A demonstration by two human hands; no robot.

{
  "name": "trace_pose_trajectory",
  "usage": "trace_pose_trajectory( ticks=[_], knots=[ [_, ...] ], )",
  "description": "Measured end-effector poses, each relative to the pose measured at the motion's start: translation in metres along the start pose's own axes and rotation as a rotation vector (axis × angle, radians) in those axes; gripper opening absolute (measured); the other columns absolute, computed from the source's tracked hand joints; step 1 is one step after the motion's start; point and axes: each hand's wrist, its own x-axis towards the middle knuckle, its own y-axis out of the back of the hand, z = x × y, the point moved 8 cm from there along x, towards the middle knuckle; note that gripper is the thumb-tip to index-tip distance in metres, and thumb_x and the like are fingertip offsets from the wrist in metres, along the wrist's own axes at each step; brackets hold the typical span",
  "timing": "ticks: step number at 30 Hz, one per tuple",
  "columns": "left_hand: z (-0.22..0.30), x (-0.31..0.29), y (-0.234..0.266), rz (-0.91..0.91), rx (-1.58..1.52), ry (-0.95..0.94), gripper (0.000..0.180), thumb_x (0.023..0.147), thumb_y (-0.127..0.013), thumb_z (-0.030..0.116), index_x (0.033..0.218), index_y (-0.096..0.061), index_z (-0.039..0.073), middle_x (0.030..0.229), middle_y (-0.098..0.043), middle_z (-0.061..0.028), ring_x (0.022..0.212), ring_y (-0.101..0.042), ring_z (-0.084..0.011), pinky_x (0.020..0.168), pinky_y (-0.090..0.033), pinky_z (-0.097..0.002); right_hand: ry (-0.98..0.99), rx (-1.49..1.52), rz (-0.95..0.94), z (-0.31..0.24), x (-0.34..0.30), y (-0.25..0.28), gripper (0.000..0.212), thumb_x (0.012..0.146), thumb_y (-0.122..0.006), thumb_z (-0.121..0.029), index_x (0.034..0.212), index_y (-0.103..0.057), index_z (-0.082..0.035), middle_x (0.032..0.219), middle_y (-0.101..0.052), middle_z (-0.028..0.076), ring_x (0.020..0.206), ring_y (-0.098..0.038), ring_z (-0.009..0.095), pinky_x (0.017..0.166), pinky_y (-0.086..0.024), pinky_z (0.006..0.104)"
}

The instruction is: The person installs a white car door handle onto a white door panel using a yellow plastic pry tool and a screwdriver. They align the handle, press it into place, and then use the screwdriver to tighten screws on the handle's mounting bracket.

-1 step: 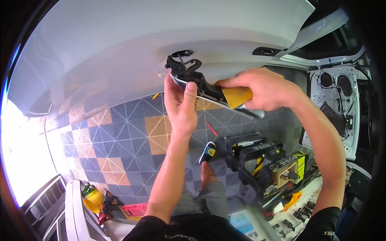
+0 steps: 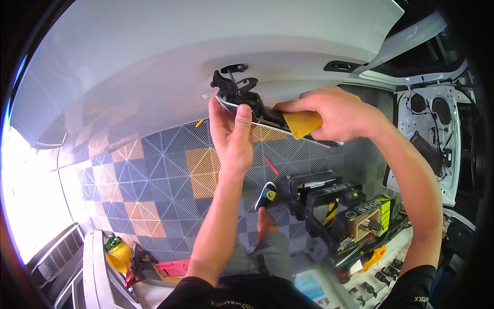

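Note:
My left hand [image 2: 231,138] is closed around a car door handle [image 2: 267,115], its black inner side turned up and a pale strip along its lower edge. The thumb presses on the near side; the other fingers are mostly hidden behind it. In my right hand [image 2: 342,114] is a yellow squeegee [image 2: 302,124], held flat over the handle's right part. Just beyond, a black handle mount [image 2: 234,68] sits in the pale car body panel [image 2: 154,46]. Whether the handle touches this mount I cannot tell.
A black tool cart [image 2: 329,206] with several tools stands at the lower right. Behind it rises a stripped white door panel [image 2: 427,139] with wiring. A yellow pot [image 2: 119,257] is at the lower left. A red strip [image 2: 270,165] lies on the tiled floor [image 2: 164,175].
The handle's right end, blurred and pale before, now shows as a sharper dark tip beyond my right hand. Both hands have barely shifted.

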Motion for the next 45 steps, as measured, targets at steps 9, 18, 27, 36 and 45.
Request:
trace_pose_trajectory(
  ticks=[9, 18, 27, 36, 45],
  knots=[
    [0.017, 0.013, 0.023, 0.020, 0.110, -0.063, 0.049, 0.096, -0.064, -0.003, 0.142, -0.049, 0.000, 0.122, -0.064, -0.0057, 0.109, -0.060, -0.0126, 0.096, -0.048, -0.0285, 0.030, 0.120, -0.137, 0.002, 0.013, 0.010, 0.074, 0.075, -0.075, -0.010, 0.146, -0.062, -0.023, 0.126, -0.073, 0.015, 0.111, -0.071, 0.034, 0.097, -0.055, 0.0412],
    [0.034, 0.019, 0.013, -0.062, 0.110, 0.134, 0.049, 0.096, -0.048, 0.009, 0.143, -0.048, -0.004, 0.110, -0.068, -0.0167, 0.091, -0.071, -0.0264, 0.072, -0.066, -0.0447, -0.078, -0.059, -0.141, -0.018, 0.005, 0.043, 0.069, 0.075, -0.073, -0.009, 0.142, -0.066, -0.020, 0.119, -0.074, 0.015, 0.108, -0.069, 0.034, 0.096, -0.055, 0.0419],
    [0.029, 0.023, 0.009, -0.120, -0.003, 0.198, 0.055, 0.097, -0.042, 0.032, 0.137, -0.053, -0.005, 0.103, -0.068, -0.0189, 0.082, -0.068, -0.0310, 0.066, -0.063, -0.0537, -0.015, -0.256, -0.109, -0.059, -0.010, 0.072, 0.060, 0.071, -0.066, -0.001, 0.130, -0.072, -0.010, 0.108, -0.076, 0.017, 0.101, -0.071, 0.038, 0.086, -0.057, 0.0443],
    [0.018, 0.021, 0.016, -0.130, 0.009, 0.247, 0.062, 0.099, -0.038, 0.037, 0.143, -0.051, -0.004, 0.098, -0.069, -0.0188, 0.083, -0.066, -0.0292, 0.064, -0.063, -0.0489, -0.078, -0.258, -0.142, -0.055, -0.013, 0.065, 0.059, 0.073, -0.067, 0.000, 0.131, -0.071, -0.009, 0.102, -0.076, 0.016, 0.093, -0.072, 0.038, 0.080, -0.059, 0.0438],
    [0.016, 0.025, 0.019, -0.154, 0.001, 0.248, 0.064, 0.099, -0.038, 0.038, 0.146, -0.048, -0.004, 0.100, -0.071, -0.0235, 0.075, -0.069, -0.0345, 0.066, -0.061, -0.0486, -0.079, -0.297, -0.148, -0.048, -0.015, 0.061, 0.059, 0.082, -0.072, -0.008, 0.141, -0.063, -0.007, 0.106, -0.076, 0.016, 0.096, -0.073, 0.034, 0.084, -0.058, 0.0424]
  ],
)
